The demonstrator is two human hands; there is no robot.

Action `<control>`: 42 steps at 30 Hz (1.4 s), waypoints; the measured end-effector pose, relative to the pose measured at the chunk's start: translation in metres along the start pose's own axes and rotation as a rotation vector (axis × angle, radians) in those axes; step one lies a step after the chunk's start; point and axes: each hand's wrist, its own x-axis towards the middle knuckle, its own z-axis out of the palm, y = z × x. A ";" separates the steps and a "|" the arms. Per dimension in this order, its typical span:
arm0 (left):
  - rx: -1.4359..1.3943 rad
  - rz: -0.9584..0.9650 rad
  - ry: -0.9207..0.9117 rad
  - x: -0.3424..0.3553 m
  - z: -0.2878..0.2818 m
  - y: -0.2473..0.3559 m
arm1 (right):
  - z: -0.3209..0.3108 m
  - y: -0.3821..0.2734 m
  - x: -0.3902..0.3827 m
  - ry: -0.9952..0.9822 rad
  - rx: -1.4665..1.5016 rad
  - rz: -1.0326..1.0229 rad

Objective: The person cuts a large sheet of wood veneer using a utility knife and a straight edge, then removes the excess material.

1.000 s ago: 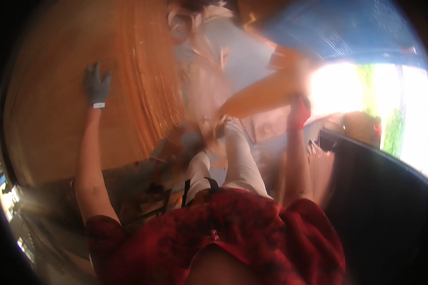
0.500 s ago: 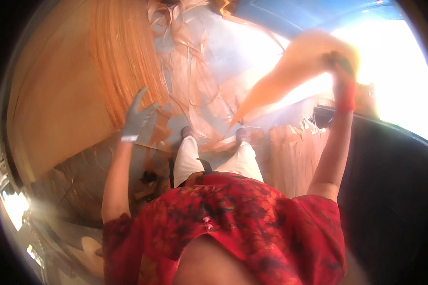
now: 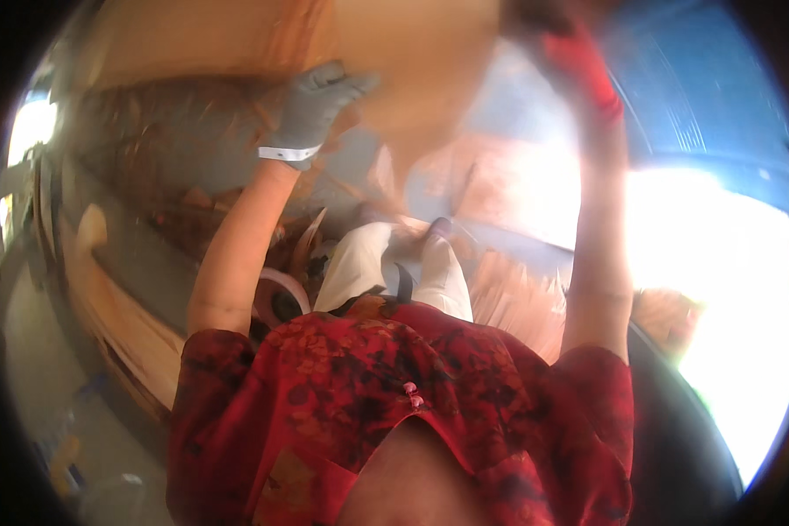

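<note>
From my remote seat I see the thin tan sheet (image 3: pixel 412 66) up ahead of the red patterned shirt (image 3: pixel 368 377), between my two hands. My left hand (image 3: pixel 316 105), gray-gloved with bent fingers, meets the sheet's left side; I cannot tell whether its grip is clamped there. My right hand (image 3: pixel 570 53), reddish and blurred, is near the upper right; I cannot tell its grip either. Pale brown strips (image 3: pixel 517 294) lie right of the white trousers (image 3: pixel 359 263).

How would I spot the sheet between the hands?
From the red patterned shirt, look up to the grey-gloved left hand. Just right of it is the tan sheet, narrowing toward the white trousers, unlike the broad brown surface at its left.
</note>
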 end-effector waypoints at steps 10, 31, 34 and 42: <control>1.199 0.647 0.323 -0.129 -0.167 0.043 | 0.182 0.346 -0.117 -0.273 -0.382 0.629; -0.661 -0.116 1.369 -0.613 -0.407 -0.177 | 0.481 0.444 -0.120 -0.580 -0.390 0.504; 0.182 -0.481 0.768 -0.641 -0.368 -0.155 | 0.498 0.442 -0.121 -0.524 -0.373 0.561; 1.085 0.130 0.498 -0.478 -0.281 -0.129 | 0.539 0.399 -0.055 -0.622 -0.727 0.323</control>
